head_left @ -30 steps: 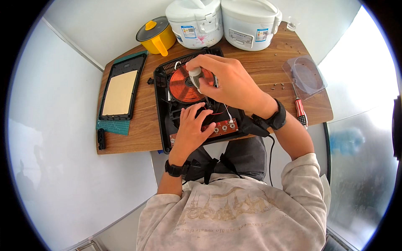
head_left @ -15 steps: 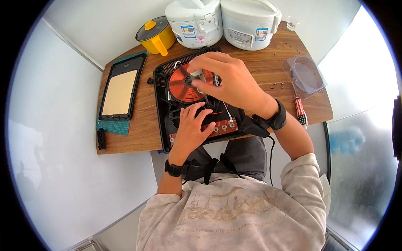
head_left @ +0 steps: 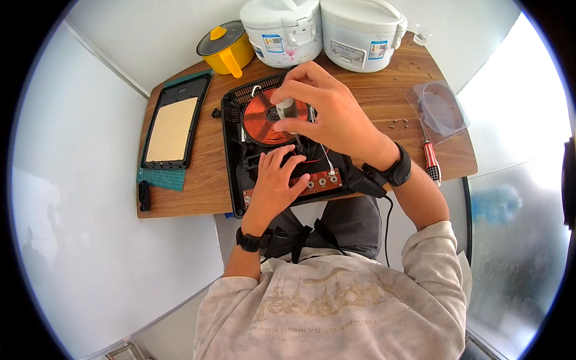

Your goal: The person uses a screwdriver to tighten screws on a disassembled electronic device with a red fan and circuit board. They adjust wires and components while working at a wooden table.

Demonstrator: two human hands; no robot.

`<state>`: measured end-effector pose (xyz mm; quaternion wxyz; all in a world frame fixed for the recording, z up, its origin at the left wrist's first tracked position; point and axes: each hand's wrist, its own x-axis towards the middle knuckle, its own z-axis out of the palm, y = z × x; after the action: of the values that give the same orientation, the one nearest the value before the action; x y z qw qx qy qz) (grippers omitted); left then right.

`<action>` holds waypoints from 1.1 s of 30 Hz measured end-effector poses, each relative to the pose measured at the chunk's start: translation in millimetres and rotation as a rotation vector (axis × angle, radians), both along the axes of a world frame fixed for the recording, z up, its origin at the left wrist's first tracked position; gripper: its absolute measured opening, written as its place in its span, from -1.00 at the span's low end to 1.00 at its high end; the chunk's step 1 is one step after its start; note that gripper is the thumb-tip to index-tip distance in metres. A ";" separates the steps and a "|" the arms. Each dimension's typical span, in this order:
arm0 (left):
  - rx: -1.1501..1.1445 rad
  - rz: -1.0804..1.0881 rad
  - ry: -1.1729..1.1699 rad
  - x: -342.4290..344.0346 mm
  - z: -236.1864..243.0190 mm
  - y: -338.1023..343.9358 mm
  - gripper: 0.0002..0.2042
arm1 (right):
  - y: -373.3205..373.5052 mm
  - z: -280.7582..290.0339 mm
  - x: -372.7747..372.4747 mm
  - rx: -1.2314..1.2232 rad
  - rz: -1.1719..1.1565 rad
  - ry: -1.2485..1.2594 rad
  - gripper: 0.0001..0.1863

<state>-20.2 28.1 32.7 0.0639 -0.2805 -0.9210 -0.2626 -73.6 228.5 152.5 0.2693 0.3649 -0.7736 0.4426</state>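
Observation:
The opened black housing of an induction cooker (head_left: 228,157) lies before me, with a round copper coil (head_left: 257,123) inside and a red-brown circuit board (head_left: 312,185) along its near edge. My right hand (head_left: 327,111) is closed on the pale, partly clear handle of a screwdriver (head_left: 285,109), held over the coil's right side. Its shaft points down into the housing, close to my left fingertips; the tip's exact contact is hard to make out. My left hand (head_left: 275,183) lies over the near part of the housing, fingers spread. Thin red and white wires (head_left: 327,157) run beside it.
On the left a black frame with a cream panel (head_left: 172,132) rests on a green cutting mat (head_left: 174,180). At the back stand a yellow pot (head_left: 230,51) and two white rice cookers (head_left: 288,36). To the right are a clear plastic tray (head_left: 441,111), a red-handled screwdriver (head_left: 431,156) and loose screws (head_left: 396,126).
Both hands keep nearly the same places. My right fingers have shifted slightly around the screwdriver handle, and the whole view has moved a little.

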 end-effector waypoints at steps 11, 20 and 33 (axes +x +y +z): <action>-0.008 -0.002 0.008 -0.7 -1.9 -0.7 -0.62 | -2.0 1.6 1.7 0.016 0.040 -0.063 -0.74; -0.003 0.015 -0.010 -1.0 -4.8 -1.0 -0.61 | -0.9 -6.6 -0.6 0.027 0.031 -0.128 -0.60; 0.007 0.018 -0.015 -0.9 -3.5 -0.6 -0.61 | 11.9 -21.5 5.3 0.085 0.013 -0.289 -0.57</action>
<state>-21.1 27.4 29.2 0.0604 -0.2699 -0.9231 -0.2673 -68.3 240.4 130.9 0.1365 0.3133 -0.8201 0.4589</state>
